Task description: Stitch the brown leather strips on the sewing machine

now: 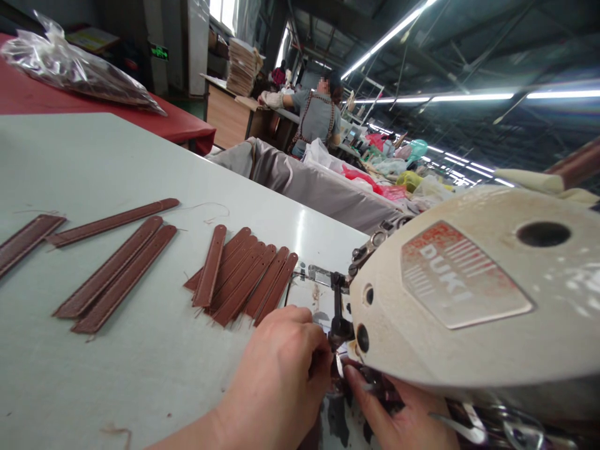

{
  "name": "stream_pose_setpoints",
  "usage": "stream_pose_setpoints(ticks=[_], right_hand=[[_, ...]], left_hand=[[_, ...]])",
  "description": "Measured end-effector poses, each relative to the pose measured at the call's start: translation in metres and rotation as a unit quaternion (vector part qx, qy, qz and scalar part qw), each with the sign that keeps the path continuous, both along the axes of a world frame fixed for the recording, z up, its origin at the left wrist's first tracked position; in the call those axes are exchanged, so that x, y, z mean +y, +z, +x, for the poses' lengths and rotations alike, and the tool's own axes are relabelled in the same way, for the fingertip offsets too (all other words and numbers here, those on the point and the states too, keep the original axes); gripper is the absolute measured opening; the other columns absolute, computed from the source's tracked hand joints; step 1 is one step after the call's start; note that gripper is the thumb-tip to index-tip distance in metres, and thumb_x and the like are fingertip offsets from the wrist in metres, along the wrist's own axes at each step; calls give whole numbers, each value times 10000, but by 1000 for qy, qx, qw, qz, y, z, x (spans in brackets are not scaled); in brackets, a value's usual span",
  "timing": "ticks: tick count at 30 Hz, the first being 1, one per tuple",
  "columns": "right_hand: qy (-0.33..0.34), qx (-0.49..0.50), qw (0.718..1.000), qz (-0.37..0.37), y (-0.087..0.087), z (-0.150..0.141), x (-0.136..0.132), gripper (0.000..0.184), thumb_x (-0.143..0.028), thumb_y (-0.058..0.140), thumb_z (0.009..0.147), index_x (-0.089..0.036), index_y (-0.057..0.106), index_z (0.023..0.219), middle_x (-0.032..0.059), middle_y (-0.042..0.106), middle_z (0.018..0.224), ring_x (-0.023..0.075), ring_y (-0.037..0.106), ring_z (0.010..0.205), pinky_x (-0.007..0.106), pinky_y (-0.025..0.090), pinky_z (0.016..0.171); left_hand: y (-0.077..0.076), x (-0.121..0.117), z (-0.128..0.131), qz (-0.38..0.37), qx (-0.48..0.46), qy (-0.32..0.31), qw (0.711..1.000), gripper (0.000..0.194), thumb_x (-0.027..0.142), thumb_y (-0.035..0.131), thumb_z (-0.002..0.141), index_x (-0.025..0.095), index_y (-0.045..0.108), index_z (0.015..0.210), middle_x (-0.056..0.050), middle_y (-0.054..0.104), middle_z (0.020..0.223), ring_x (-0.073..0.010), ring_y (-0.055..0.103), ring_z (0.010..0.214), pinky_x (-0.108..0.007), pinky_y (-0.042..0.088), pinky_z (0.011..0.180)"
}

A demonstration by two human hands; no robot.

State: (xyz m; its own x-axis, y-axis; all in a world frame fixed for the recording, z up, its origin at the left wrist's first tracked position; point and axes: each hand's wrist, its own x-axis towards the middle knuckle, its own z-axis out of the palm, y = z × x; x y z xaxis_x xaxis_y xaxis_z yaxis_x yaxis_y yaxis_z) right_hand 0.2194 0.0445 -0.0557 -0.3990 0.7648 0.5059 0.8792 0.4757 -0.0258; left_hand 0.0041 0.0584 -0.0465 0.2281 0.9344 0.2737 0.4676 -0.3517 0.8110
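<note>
Beside the needle area of a cream sewing machine [450, 294], my left hand [281, 375] is closed, its fingertips curled inward. Whatever it pinches is hidden behind the fingers. Under the machine head, my right hand [403, 406] is partly covered, thumb and fingers drawn together close to the needle. A dark piece shows between them, too shadowed to name. A black presser bar [338, 312] stands just above both hands. To the left of my left hand lies a fanned group of brown stitched leather straps [244, 272], with loose thread ends at their lower edges.
More brown straps [117, 275] lie farther left on the pale tabletop [154, 387]. A clear plastic bag [79, 69] rests on a red-covered table [187, 122]. Beyond the table edge is a grey cloth-lined bin [290, 181]. A person [316, 115] works in the background.
</note>
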Motion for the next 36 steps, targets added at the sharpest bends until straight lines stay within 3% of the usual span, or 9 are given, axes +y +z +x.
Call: stream_pose_setpoints(ticks=[6,9,16,30,36], right_hand=[[-3,-120,991,62,2,15,1,362,-533,617,820,-202,756,862,89,759,862,310,730,772,394,606,704],[12,-152,985,75,2,19,0,345,-502,585,843,-208,762,873,89,759,845,305,728,744,397,595,720],[10,-117,991,71,3,10,1,335,-500,599,845,-208,754,896,86,758,894,292,722,833,399,550,874],[41,-99,993,46,8,4,1,252,-433,575,875,-248,742,908,75,758,915,264,723,861,354,570,861],[51,-110,992,22,11,-2,-1,254,-416,566,882,-258,764,885,68,760,913,267,731,824,344,600,781]], left_hand=[[-1,0,1,-9,-14,1,1000,195,11,608,715,168,671,617,-13,558,639,-154,524,633,-248,343,557],[0,0,1,-15,-25,3,1000,206,16,603,726,170,666,605,-12,538,668,-146,518,628,-247,349,552],[2,-1,0,-11,-75,14,997,181,16,591,668,169,682,638,-22,521,751,-156,515,669,-255,396,572],[4,-2,0,-9,-71,10,997,164,38,595,680,168,687,641,-17,526,731,-141,510,642,-237,384,550],[3,-1,0,-18,-52,4,998,188,44,580,717,173,696,643,-24,526,731,-151,519,659,-249,390,565]])
